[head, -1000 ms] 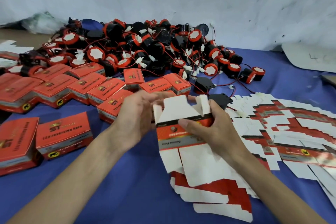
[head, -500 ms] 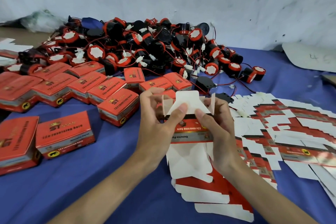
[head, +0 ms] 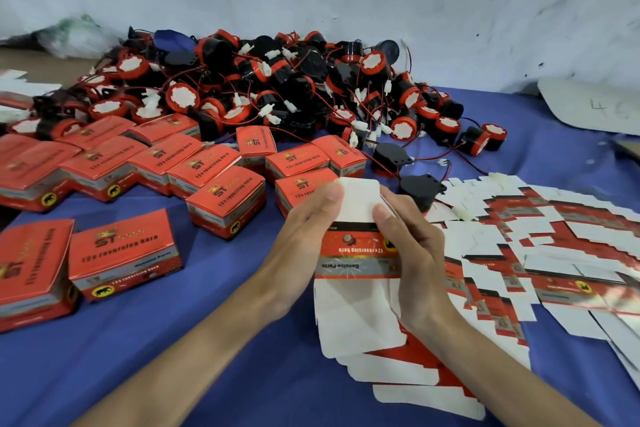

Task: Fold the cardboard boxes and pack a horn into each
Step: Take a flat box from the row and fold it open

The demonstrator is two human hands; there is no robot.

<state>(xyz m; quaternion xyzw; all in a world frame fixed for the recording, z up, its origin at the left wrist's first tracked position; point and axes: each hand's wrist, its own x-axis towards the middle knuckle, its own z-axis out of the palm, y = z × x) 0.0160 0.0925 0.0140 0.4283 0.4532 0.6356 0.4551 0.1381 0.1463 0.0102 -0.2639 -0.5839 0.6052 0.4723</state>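
Observation:
A half-folded red and white cardboard box is held above the blue table, its printed side facing me upside down. My left hand grips its left side, thumb on the white top flap. My right hand grips the right side, thumb pressing the same flap. A big heap of black and red horns with red wires lies at the back. Two black horns lie just behind the box. Flat unfolded boxes spread out at the right.
Several closed red boxes stand at the left and in a row in front of the heap. More flat blanks lie under my hands. A grey board lies at the far right by the white wall.
The box's top flaps, open and splayed a second ago, have been folded in; both thumbs now press the white flap down. Both hands moved closer together on the box.

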